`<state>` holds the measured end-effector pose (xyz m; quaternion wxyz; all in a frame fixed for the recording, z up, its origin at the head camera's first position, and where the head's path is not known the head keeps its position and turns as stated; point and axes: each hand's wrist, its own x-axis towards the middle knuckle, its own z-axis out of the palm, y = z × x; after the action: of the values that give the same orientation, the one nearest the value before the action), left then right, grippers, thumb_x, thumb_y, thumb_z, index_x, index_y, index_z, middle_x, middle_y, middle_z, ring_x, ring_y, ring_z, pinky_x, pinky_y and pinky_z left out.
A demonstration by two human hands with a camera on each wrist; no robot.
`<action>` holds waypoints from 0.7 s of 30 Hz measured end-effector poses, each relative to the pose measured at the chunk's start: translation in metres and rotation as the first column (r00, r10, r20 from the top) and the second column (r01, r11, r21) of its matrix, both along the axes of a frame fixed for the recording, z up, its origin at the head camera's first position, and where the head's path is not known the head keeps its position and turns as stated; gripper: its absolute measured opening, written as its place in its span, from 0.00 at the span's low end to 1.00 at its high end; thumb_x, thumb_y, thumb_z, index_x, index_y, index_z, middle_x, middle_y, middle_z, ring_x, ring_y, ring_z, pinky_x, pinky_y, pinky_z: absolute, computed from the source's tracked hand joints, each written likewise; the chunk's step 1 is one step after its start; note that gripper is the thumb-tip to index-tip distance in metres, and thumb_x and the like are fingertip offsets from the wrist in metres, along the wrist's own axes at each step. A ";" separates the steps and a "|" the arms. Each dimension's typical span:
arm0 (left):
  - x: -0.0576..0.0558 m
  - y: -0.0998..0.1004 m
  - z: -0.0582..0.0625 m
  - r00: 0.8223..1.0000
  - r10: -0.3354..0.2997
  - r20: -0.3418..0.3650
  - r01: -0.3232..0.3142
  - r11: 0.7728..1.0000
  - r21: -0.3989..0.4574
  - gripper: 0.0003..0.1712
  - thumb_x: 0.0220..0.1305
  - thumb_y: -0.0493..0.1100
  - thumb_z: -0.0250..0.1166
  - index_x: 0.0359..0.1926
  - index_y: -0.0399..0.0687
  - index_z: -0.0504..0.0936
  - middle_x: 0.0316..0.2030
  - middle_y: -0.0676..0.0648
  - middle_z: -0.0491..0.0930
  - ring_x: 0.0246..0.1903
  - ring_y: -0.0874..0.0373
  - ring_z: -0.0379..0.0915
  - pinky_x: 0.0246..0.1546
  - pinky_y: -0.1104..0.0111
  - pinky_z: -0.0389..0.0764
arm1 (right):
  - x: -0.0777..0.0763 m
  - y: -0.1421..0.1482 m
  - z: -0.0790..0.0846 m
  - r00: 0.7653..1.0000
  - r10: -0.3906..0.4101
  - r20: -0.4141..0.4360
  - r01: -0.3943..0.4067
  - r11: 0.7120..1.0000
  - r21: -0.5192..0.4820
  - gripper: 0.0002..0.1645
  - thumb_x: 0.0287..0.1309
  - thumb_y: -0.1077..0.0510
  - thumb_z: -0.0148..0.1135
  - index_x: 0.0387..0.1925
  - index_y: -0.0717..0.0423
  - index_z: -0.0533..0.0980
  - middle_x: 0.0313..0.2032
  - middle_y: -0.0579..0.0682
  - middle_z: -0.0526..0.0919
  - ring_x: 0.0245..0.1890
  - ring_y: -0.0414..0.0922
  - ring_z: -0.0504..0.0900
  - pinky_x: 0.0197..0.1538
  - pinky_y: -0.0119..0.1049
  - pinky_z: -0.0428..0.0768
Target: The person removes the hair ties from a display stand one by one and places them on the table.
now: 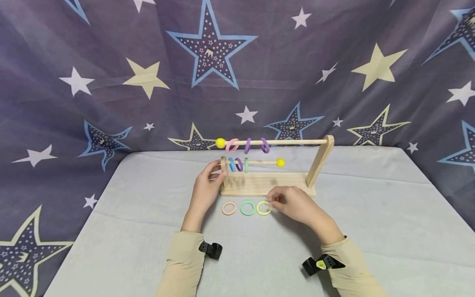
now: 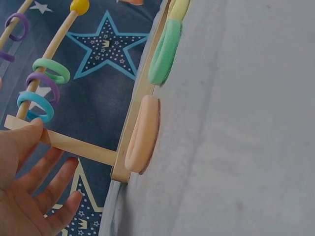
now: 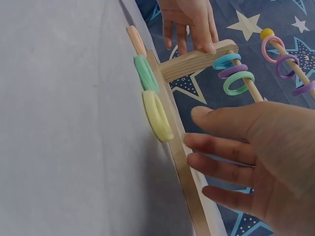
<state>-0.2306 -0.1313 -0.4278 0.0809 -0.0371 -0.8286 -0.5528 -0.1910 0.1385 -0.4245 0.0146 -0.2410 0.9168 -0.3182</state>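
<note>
A wooden rack (image 1: 269, 184) carries two rods with yellow end balls. Thumb and index finger of my left hand (image 1: 208, 181) pinch its short left post (image 2: 81, 146); the other fingers hang loosely. On the lower rod sit a blue ring (image 2: 35, 107), a purple ring (image 2: 55, 88) and a green ring (image 2: 51, 70). In front of the base lie a peach ring (image 1: 229, 208), a mint ring (image 1: 247, 202) and a yellow ring (image 3: 157, 117). My right hand (image 1: 293, 202) hovers at the yellow ring's right side, fingers relaxed and holding nothing.
The upper rod (image 1: 293, 142) bears a pink ring (image 1: 232, 145) and two purple rings. A taller post (image 1: 320, 161) stands at the rack's right end. A grey cloth (image 1: 148, 247) covers the table, with a star-patterned curtain (image 1: 259, 82) behind it.
</note>
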 end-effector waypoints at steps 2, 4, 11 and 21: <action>-0.001 0.000 0.000 1.000 -0.001 0.000 0.001 1.000 0.000 0.27 0.68 0.45 0.65 0.66 0.46 0.73 0.56 0.40 0.79 0.49 0.46 0.79 0.54 0.56 0.77 | 0.000 0.000 0.001 1.000 -0.007 -0.019 0.007 1.000 -0.017 0.07 0.57 0.62 0.70 0.39 0.53 0.84 0.28 0.38 0.81 0.31 0.35 0.78 0.38 0.36 0.79; -0.001 0.001 0.000 1.000 0.002 0.002 -0.002 1.000 0.000 0.27 0.68 0.45 0.65 0.66 0.46 0.73 0.55 0.40 0.79 0.49 0.47 0.79 0.54 0.57 0.77 | -0.001 -0.001 0.001 0.999 -0.012 -0.032 0.011 0.999 -0.038 0.07 0.57 0.61 0.70 0.39 0.53 0.84 0.28 0.38 0.82 0.31 0.36 0.78 0.38 0.36 0.79; 0.000 0.000 0.001 1.000 0.001 -0.001 -0.001 1.000 0.000 0.27 0.68 0.45 0.65 0.66 0.47 0.74 0.56 0.41 0.79 0.49 0.47 0.79 0.53 0.56 0.78 | -0.002 -0.008 0.001 0.995 -0.056 -0.077 0.047 0.992 -0.121 0.09 0.57 0.60 0.71 0.41 0.55 0.84 0.32 0.41 0.85 0.32 0.37 0.81 0.41 0.40 0.82; 0.001 0.001 0.001 1.000 0.002 0.001 -0.002 1.000 0.010 0.27 0.68 0.45 0.65 0.66 0.46 0.74 0.56 0.40 0.79 0.49 0.46 0.79 0.53 0.56 0.78 | -0.004 -0.018 0.000 0.976 -0.165 -0.143 0.129 0.964 -0.231 0.09 0.59 0.61 0.70 0.42 0.55 0.84 0.36 0.45 0.87 0.36 0.42 0.84 0.44 0.44 0.82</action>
<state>-0.2297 -0.1301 -0.4264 0.0811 -0.0354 -0.8258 -0.5569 -0.1949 0.1202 -0.4243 -0.1098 -0.1972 0.8893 -0.3977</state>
